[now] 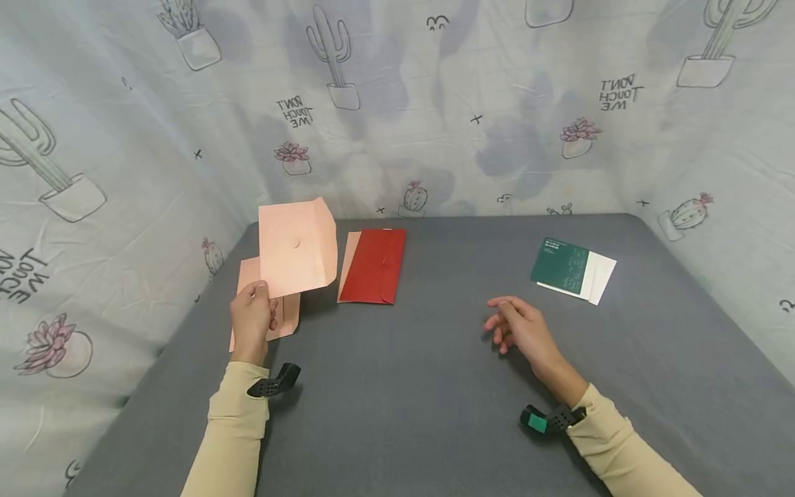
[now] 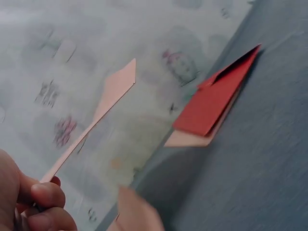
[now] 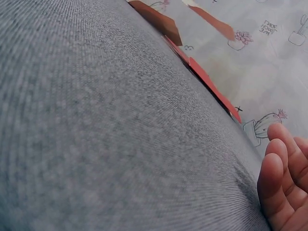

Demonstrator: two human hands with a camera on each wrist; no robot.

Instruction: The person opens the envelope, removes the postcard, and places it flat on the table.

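Observation:
At the left of the head view, my left hand (image 1: 251,321) pinches a pale pink envelope (image 1: 292,241) by its lower corner and holds it raised above the table. Its flap faces right, and the left wrist view shows the envelope (image 2: 103,108) nearly edge-on. Partly hidden behind it lies another pink envelope (image 1: 286,317). To the right, a red envelope (image 1: 375,266) rests on a further pink envelope (image 1: 348,252). My right hand (image 1: 522,331) holds nothing, its fingers (image 3: 272,173) loosely bent low over the table.
Beyond my right hand, a dark green card (image 1: 559,264) overlaps white cards (image 1: 599,273) on the table. The grey cloth-covered table (image 1: 410,400) has rounded far corners. A pale curtain (image 1: 397,138) printed with cacti surrounds its back and sides. Each wrist wears a black band.

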